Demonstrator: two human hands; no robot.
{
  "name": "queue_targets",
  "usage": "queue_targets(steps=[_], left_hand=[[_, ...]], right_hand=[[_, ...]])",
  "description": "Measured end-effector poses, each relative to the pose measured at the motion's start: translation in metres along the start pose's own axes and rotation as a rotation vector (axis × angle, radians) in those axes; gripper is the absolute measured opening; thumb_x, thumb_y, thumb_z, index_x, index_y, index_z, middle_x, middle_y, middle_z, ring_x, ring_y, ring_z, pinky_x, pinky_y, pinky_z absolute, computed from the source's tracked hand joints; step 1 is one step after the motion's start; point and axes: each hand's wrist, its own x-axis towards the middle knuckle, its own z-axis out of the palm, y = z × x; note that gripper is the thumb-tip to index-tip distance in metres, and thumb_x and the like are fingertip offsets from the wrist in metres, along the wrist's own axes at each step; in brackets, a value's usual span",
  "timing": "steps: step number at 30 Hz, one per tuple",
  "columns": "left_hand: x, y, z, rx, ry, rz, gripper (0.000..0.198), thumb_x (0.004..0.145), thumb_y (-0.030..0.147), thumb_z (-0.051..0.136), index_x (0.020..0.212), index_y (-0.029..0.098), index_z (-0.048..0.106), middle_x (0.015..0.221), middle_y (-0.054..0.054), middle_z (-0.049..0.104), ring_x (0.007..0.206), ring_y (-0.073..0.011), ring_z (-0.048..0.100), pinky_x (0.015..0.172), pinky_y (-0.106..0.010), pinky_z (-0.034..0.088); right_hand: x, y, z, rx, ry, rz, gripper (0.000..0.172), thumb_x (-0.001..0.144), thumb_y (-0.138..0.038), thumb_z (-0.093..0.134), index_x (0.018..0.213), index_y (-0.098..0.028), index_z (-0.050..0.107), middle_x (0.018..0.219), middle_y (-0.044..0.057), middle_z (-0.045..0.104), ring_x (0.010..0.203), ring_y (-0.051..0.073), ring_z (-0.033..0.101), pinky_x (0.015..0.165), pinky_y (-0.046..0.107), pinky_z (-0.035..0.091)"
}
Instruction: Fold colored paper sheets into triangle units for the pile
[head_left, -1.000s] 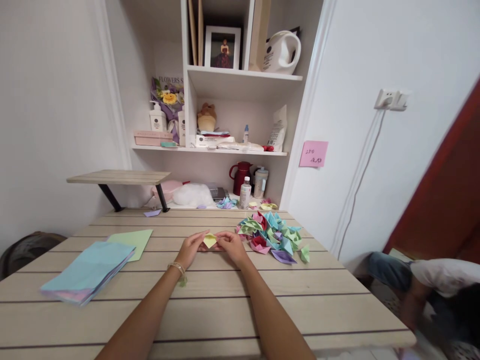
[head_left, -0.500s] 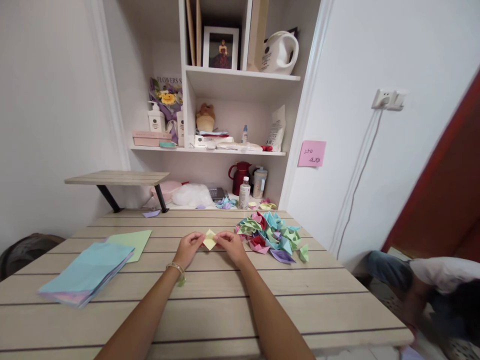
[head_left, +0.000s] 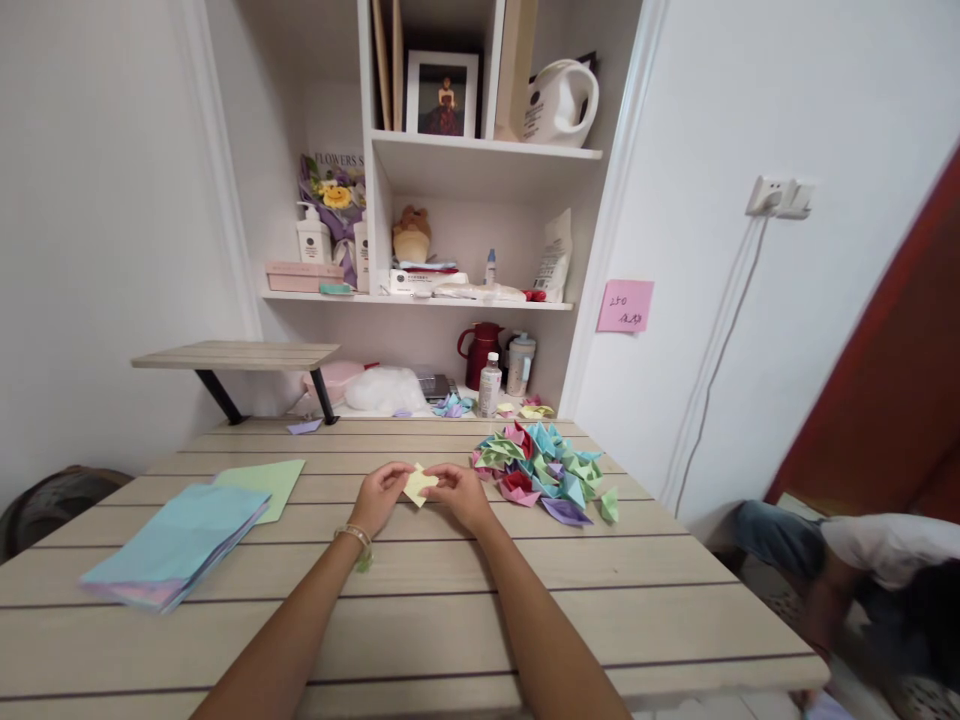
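A small folded yellow paper is pinched between both hands near the middle of the wooden table. My left hand grips its left side, and a beaded bracelet sits on that wrist. My right hand grips its right side with the fingers curled. Just right of my right hand lies a heap of folded coloured paper pieces in blue, green, pink and purple.
A stack of flat coloured sheets and a green sheet lie at the table's left. Shelves with bottles, a red jug and a framed picture stand behind. Another person sits low at the right, by a red door.
The yellow paper has turned a little between my fingers. Both hands stay in the same place on the table.
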Motion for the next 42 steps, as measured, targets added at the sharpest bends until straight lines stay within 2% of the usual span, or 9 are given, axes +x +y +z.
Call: queue_targets(steps=[3, 6, 11, 14, 17, 22, 31, 39, 42], left_hand=[[-0.002, 0.002, 0.001, 0.006, -0.028, -0.035, 0.027, 0.063, 0.033, 0.063, 0.08, 0.012, 0.064, 0.082, -0.008, 0.067, 0.074, -0.0189, 0.062, 0.067, -0.03, 0.05], [-0.004, 0.002, 0.003, 0.035, -0.06, -0.045, 0.033, 0.059, 0.032, 0.067, 0.084, 0.012, 0.064, 0.082, -0.009, 0.067, 0.075, -0.0189, 0.062, 0.068, -0.029, 0.049], [-0.004, -0.001, 0.001, 0.154, -0.04, -0.007, 0.031, 0.06, 0.033, 0.067, 0.082, 0.012, 0.066, 0.063, -0.003, 0.064, 0.059, -0.0138, 0.058, 0.056, -0.023, 0.047], [-0.003, -0.002, 0.001, 0.095, -0.041, -0.056, 0.029, 0.063, 0.036, 0.064, 0.08, 0.013, 0.065, 0.066, -0.004, 0.065, 0.057, -0.0134, 0.058, 0.054, -0.024, 0.048], [-0.003, 0.0, 0.003, 0.012, -0.044, -0.1, 0.03, 0.063, 0.037, 0.063, 0.081, 0.013, 0.064, 0.071, -0.005, 0.066, 0.063, -0.0159, 0.062, 0.062, -0.028, 0.051], [-0.003, -0.001, 0.004, 0.031, -0.069, -0.074, 0.033, 0.063, 0.035, 0.063, 0.088, 0.013, 0.063, 0.08, -0.007, 0.067, 0.076, -0.019, 0.063, 0.072, -0.031, 0.05], [-0.003, -0.003, 0.005, 0.049, -0.104, -0.061, 0.032, 0.065, 0.035, 0.062, 0.087, 0.012, 0.063, 0.083, -0.008, 0.065, 0.076, -0.0182, 0.061, 0.069, -0.031, 0.051], [-0.005, 0.003, 0.004, 0.3, -0.032, 0.126, 0.026, 0.068, 0.033, 0.058, 0.086, 0.016, 0.065, 0.082, -0.007, 0.064, 0.075, -0.017, 0.058, 0.067, -0.028, 0.049], [-0.007, 0.002, 0.006, 0.295, -0.019, 0.128, 0.031, 0.068, 0.032, 0.058, 0.093, 0.016, 0.062, 0.078, -0.005, 0.062, 0.071, -0.0161, 0.058, 0.065, -0.028, 0.049]], right_hand=[[-0.001, 0.0, -0.002, -0.158, -0.006, -0.064, 0.039, 0.054, -0.03, 0.072, 0.09, -0.014, 0.065, 0.074, 0.004, 0.066, 0.061, 0.015, 0.058, 0.058, 0.027, 0.048], [-0.002, -0.003, -0.005, -0.369, 0.022, -0.181, 0.026, 0.064, -0.03, 0.065, 0.088, -0.017, 0.067, 0.077, 0.005, 0.067, 0.064, 0.015, 0.058, 0.06, 0.027, 0.046], [-0.003, -0.008, -0.008, -0.57, 0.001, -0.317, 0.016, 0.075, -0.027, 0.057, 0.085, -0.023, 0.069, 0.074, 0.004, 0.067, 0.068, 0.016, 0.058, 0.065, 0.026, 0.045], [-0.003, -0.007, -0.006, -0.589, 0.015, -0.333, 0.016, 0.076, -0.028, 0.057, 0.085, -0.023, 0.069, 0.075, 0.004, 0.066, 0.068, 0.015, 0.059, 0.064, 0.025, 0.045], [-0.004, -0.008, -0.004, -0.59, 0.008, -0.312, 0.017, 0.074, -0.031, 0.059, 0.084, -0.022, 0.069, 0.076, 0.005, 0.066, 0.068, 0.015, 0.059, 0.06, 0.024, 0.046], [-0.006, -0.009, -0.001, -0.561, -0.034, -0.291, 0.018, 0.074, -0.031, 0.058, 0.086, -0.021, 0.068, 0.079, 0.004, 0.068, 0.07, 0.015, 0.06, 0.063, 0.024, 0.047], [-0.005, -0.006, 0.0, -0.488, -0.03, -0.204, 0.023, 0.072, -0.029, 0.057, 0.091, -0.02, 0.066, 0.082, 0.005, 0.069, 0.069, 0.017, 0.062, 0.064, 0.027, 0.048], [-0.007, -0.011, 0.001, -0.5, -0.076, -0.221, 0.023, 0.075, -0.023, 0.05, 0.091, -0.022, 0.067, 0.083, 0.003, 0.069, 0.067, 0.016, 0.06, 0.064, 0.026, 0.046], [-0.007, -0.01, 0.0, -0.543, -0.036, -0.228, 0.026, 0.075, -0.019, 0.047, 0.094, -0.021, 0.065, 0.078, 0.003, 0.068, 0.062, 0.014, 0.058, 0.063, 0.024, 0.044]])
